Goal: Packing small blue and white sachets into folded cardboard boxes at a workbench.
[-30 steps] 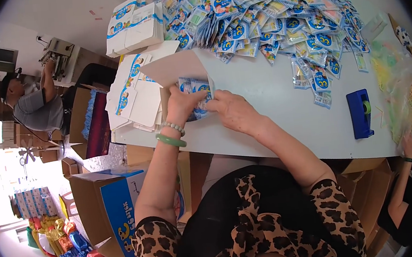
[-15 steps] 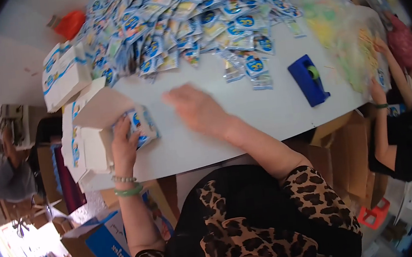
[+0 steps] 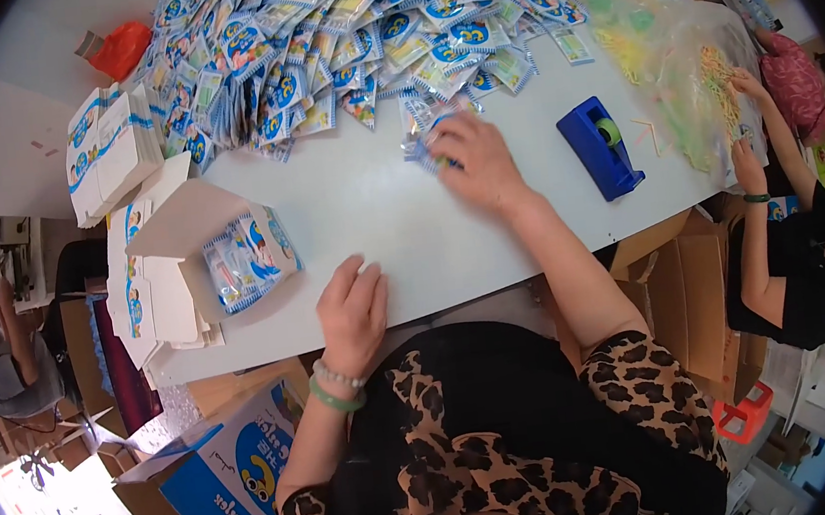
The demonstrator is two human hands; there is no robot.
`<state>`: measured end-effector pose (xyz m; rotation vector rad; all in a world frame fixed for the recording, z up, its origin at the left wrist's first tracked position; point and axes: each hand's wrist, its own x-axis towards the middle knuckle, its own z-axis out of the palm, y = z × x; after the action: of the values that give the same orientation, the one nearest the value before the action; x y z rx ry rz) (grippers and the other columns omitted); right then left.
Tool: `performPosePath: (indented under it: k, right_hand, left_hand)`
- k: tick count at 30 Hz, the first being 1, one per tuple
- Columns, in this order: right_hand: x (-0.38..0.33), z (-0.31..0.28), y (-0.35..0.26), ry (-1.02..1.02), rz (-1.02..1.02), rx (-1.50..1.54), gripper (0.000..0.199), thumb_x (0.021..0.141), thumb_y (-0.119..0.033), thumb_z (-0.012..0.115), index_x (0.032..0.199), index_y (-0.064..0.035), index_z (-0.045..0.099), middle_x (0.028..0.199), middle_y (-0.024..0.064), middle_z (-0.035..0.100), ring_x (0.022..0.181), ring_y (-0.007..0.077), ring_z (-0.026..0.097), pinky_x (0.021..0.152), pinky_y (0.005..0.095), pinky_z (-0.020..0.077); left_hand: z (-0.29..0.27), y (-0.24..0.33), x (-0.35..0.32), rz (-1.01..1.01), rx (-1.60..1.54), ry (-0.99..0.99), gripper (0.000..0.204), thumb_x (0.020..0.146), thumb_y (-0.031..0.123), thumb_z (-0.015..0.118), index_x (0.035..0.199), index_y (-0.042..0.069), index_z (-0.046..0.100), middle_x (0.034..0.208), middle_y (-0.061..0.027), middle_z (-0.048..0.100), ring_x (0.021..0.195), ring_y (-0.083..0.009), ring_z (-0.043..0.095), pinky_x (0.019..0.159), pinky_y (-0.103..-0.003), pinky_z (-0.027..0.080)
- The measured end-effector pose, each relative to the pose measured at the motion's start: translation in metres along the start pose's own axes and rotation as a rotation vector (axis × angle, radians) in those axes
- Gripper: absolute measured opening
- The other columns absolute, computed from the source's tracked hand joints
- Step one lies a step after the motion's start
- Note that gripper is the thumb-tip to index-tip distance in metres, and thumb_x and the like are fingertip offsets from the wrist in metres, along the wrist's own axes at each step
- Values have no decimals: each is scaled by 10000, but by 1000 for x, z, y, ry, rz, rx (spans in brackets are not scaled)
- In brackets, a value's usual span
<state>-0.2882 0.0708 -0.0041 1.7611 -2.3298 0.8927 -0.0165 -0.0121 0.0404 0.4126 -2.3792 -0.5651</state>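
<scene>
While the left hand rests spread flat, right hand fingers pinch one packet.

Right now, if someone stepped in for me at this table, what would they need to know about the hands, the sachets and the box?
Left hand: empty, resting flat on the white table near its front edge.
Right hand: reaching forward, fingers down on a few sachets at the near edge of the pile; whether the grip has closed on them cannot be told.
Sachet pile: spread over the far half of the table.
Open white carton: lying on its side to the left, a bundle of sachets in its mouth.
Done: one bundle in the carton.
Left: the large loose pile; a stack of cartons waits further left.
</scene>
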Motion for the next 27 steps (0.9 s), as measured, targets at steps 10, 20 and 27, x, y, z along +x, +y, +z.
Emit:
performPosePath:
  k: [10, 20, 27]
  right_hand:
    - [-38, -31, -67, -22, -1, 387, 274, 751, -182, 662, 1007, -85, 651, 1149, 84, 599, 1159, 279, 501, 1000, 405, 352]
    - [-55, -38, -68, -349, 710, 41, 250, 687, -146, 715, 861, -37, 572, 815, 105, 574, 789, 272, 564, 739, 358, 438]
    - [-71, -44, -26, 54, 881, 601, 92, 796, -92, 640, 802, -35, 567, 715, -19, 514, 677, 67, 455, 612, 232, 387]
  left_hand:
    - [23, -12, 15, -444, -47, -222, 336, 794, 120, 700, 1096, 6, 605, 1069, -156, 571, 750, -254, 594, 658, -317, 482]
    - [47, -14, 42, -387, 97, -367, 356, 689, 137, 755, 990, 24, 601, 1116, -130, 557, 1003, -311, 538, 851, -398, 438]
    - [47, -49, 17, -802, -616, -80, 177, 788, 48, 674, 943, 32, 591, 948, -98, 590, 745, -154, 550, 670, -289, 476]
